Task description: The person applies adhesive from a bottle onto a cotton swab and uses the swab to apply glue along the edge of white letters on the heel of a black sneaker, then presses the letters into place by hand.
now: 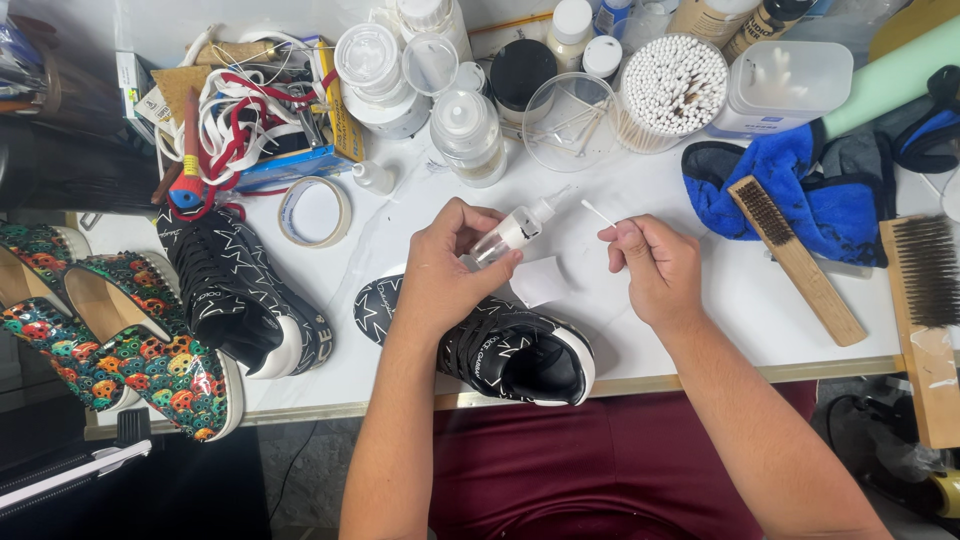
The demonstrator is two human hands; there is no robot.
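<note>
- Your left hand has its fingers wrapped round a small clear dropper bottle, tilted with its nozzle pointing up and to the right, toward the swab.
- Your right hand pinches a cotton swab between thumb and fingertips; its white tip stands just beside the nozzle, not quite touching as far as you can tell.
- Judging by this, the swab is only being wetted: it has not yet met the black star-print sneaker, which lies under your hands at the near edge of the table.
- The second black sneaker sits to the left, well apart, and the colourful patterned shoes overhang the left end.
- A white paper slip lies just beyond the sneaker.
- Room is tight behind: jars, a tub of cotton swabs and a tape roll crowd the far side.
- To the right you have bare table before the wooden brush and blue cloth.
- The sneaker's heel sits close to the table's front lip, so mind it there.
</note>
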